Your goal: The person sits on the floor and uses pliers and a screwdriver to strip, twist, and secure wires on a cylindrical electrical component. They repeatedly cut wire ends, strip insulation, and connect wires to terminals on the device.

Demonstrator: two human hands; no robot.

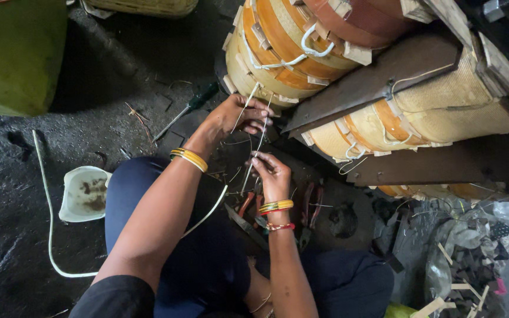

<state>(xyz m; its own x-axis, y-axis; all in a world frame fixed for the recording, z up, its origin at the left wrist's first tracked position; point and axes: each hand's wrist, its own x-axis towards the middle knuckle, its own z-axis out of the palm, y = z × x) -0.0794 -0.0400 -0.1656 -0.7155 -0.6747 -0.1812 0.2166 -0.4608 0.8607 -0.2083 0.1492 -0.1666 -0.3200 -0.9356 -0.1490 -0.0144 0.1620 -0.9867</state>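
Observation:
My left hand (235, 117) reaches to the foot of a big yellow-and-orange wound coil (278, 44) and pinches a thin white tape strand (258, 144) that comes off it. My right hand (272, 172) sits just below and grips the same strand lower down. Both wrists wear yellow bangles. A second wound coil (419, 115) lies to the right between dark brown clamp bars (378, 73). White tape ties loop around the coils, with small wooden spacers between the layers.
A screwdriver (187, 110) lies on the dark floor left of the coil. Red-handled pliers (310, 206) rest near my knee. A dirty white bowl (83, 193) and a white cord (47, 218) lie at left; scraps (472, 265) pile at lower right. A green block (13, 53) stands upper left.

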